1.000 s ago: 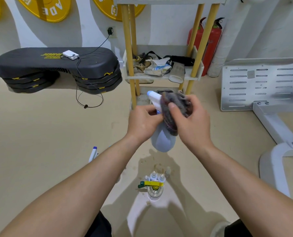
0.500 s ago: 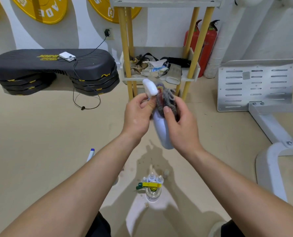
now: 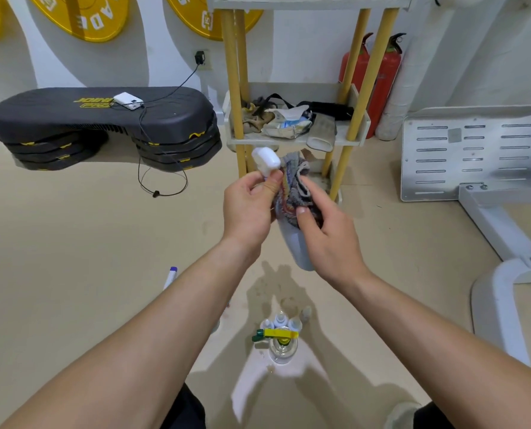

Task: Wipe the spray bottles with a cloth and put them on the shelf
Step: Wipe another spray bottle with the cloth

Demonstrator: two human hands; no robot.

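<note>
At left, one black aerobic step; at centre, left hand pinching one white spray bottle below its nozzle, held aloft before the yellow-legged shelf; right hand gripping one striped cloth against it; behind, two red fire extinguishers.

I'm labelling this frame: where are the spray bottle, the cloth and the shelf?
spray bottle (image 3: 299, 252), head view, on its pale lower body.
cloth (image 3: 290, 188), head view, on its bunched middle.
shelf (image 3: 289, 140), head view, on its lower tier's front edge.
</note>
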